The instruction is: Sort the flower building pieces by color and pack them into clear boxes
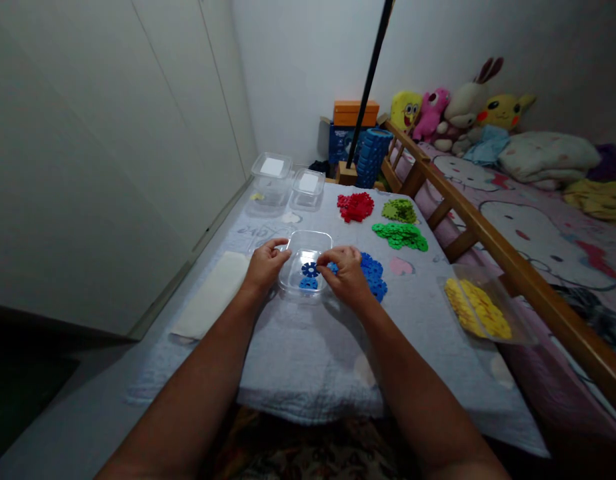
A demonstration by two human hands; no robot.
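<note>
A clear plastic container (313,239) sits on the cloth-covered table (308,360), with a couple of blue snowflake discs (309,270) lying in it. My left hand (266,265) grips the container's left rim with thumb and fingers. My right hand (344,272) hovers at the container's right edge, fingers pinched on a blue disc. A pile of blue discs (374,275) lies just right of that hand.
Red discs (355,206), light green discs (399,210) and green discs (401,235) lie in piles farther back. Yellow discs (477,308) fill a clear tray at right. Two lidded clear boxes (272,175) stand at the back left. A wooden bed rail (493,240) borders the right.
</note>
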